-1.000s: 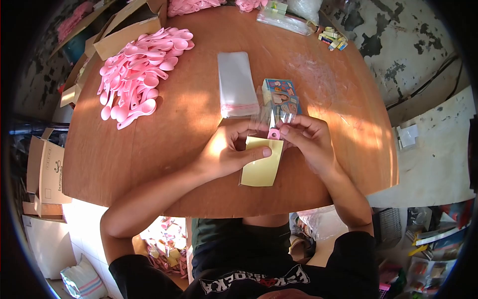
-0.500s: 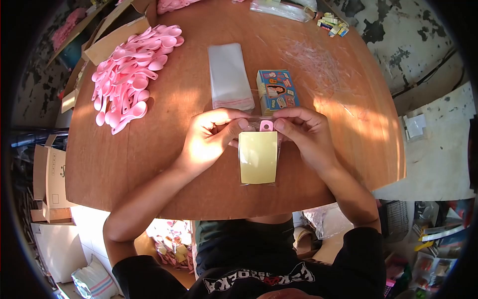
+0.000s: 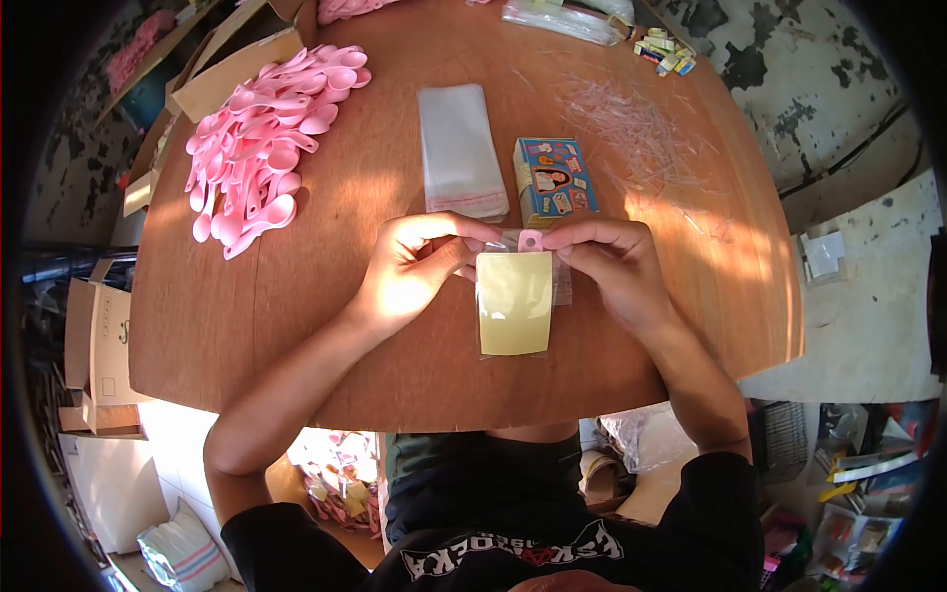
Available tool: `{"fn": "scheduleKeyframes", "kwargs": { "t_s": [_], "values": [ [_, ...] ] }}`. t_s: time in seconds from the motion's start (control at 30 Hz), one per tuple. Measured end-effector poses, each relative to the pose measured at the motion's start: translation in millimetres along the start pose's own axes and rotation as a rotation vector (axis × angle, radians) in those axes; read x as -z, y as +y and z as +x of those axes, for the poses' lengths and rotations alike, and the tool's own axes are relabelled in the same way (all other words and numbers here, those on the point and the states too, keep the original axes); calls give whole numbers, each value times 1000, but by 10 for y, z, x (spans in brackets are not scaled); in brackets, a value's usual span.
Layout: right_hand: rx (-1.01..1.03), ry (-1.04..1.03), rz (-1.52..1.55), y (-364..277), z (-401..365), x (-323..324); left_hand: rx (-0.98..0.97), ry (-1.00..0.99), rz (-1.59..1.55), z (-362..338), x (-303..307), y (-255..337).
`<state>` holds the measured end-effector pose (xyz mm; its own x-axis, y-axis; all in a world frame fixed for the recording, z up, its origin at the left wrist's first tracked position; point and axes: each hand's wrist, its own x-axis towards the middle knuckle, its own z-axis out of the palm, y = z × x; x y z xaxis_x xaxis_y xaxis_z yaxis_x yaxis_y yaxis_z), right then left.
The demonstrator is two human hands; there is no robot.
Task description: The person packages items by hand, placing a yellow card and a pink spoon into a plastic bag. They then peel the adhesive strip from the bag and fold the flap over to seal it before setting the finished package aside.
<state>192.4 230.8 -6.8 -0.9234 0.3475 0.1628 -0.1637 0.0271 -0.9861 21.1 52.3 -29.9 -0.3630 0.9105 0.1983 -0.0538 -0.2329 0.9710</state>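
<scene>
Between my two hands hangs a clear plastic bag (image 3: 563, 286) holding a pale yellow card (image 3: 514, 306) and a pink spoon (image 3: 531, 241), of which only the holed handle end shows above the card. My left hand (image 3: 409, 266) pinches the bag's upper left edge. At its upper right corner, beside the spoon handle, my right hand (image 3: 617, 261) grips the bag with thumb and forefinger. Just beyond my hands lie a stack of flat clear bags (image 3: 462, 148) and a blue printed box (image 3: 554, 180).
A heap of pink spoons (image 3: 266, 138) covers the table's left side by a cardboard box (image 3: 232, 74). Thin clear plastic strips (image 3: 636, 128) are scattered at the right. Small boxes (image 3: 664, 51) and a plastic packet (image 3: 562, 20) sit at the far edge.
The bag's top edge has folded down, and the bag with its card has risen slightly. My right thumb has slipped under the bag, with the forefinger now on top.
</scene>
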Motion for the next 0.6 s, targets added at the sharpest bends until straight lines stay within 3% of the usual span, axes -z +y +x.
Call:
{"fn": "scheduleKeyframes", "kwargs": {
  "t_s": [0.23,0.3,0.53,0.6],
  "values": [
    [29,-78,27,-28,10,45,14,-18,-150,-16,6,39],
    [52,-64,10,-47,4,-34,25,17,132,-9,-16,18],
    [86,-29,-41,-51,-5,-77,36,65,26,47,-59,36],
    [90,-23,-14,-62,-1,-52,-129,-22,-36,83,-75,-20]
  ]
}}
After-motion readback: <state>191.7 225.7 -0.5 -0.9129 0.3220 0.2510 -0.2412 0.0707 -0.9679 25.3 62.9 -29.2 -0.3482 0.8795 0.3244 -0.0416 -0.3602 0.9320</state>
